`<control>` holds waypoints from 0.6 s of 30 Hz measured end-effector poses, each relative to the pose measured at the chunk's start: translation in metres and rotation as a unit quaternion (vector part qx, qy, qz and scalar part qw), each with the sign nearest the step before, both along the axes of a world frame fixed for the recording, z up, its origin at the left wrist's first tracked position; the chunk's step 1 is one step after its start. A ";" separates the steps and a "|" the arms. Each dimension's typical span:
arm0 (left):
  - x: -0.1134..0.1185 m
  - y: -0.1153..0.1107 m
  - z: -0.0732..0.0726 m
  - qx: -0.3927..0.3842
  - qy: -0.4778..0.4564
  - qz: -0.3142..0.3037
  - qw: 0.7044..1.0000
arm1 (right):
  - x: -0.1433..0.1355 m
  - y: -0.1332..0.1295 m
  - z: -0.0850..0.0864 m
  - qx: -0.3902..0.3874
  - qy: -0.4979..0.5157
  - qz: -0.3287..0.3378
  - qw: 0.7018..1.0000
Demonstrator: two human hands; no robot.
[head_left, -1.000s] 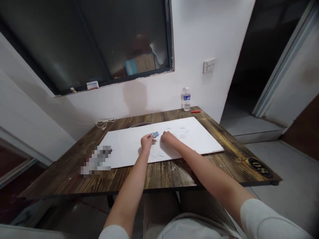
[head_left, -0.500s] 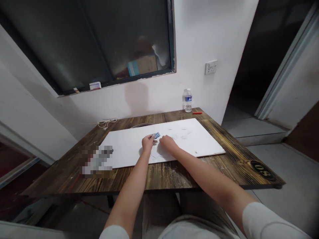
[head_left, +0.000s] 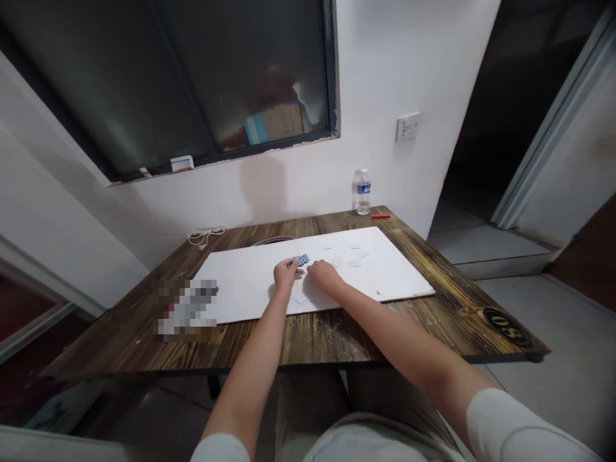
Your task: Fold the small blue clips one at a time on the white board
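Observation:
Over the middle of a white board, my left hand pinches a small blue-and-white patterned piece between thumb and fingers. Just to its right is my right hand, its fingers curled together and pointing toward the left one; whatever they may hold is too small to make out. The two hands are close but apart. Several thin pale pieces lie on the board beyond my right hand, and faint thin lines show on the board between my forearms.
The board lies on a dark wooden table. Along the back are a white cable, a water bottle and a red pen. A blurred-out object sits at the board's left edge. A wall with a window stands behind.
The camera view has shifted very slightly. Both hands keep nearly the same place and pose, with the patterned piece still in my left hand.

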State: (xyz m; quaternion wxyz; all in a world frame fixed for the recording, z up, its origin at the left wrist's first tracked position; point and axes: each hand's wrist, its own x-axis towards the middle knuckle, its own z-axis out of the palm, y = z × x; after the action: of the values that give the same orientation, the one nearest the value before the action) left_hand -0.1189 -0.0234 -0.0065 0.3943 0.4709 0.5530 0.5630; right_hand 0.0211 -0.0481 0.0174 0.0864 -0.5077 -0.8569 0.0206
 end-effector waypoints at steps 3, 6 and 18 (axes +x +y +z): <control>-0.001 0.001 -0.002 0.007 0.000 -0.006 1.000 | 0.001 0.000 0.002 0.008 -0.016 -0.029 0.999; -0.002 0.003 -0.004 0.012 0.007 -0.007 1.000 | 0.002 -0.002 0.005 0.013 -0.023 -0.038 0.999; -0.003 0.004 -0.006 0.022 0.003 -0.007 1.000 | 0.007 -0.002 -0.004 0.043 0.007 -0.026 0.999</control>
State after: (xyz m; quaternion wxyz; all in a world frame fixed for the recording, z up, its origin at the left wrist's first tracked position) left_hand -0.1223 -0.0195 -0.0129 0.3861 0.4847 0.5383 0.5712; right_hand 0.0283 -0.0506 0.0139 0.1151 -0.5252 -0.8431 -0.0152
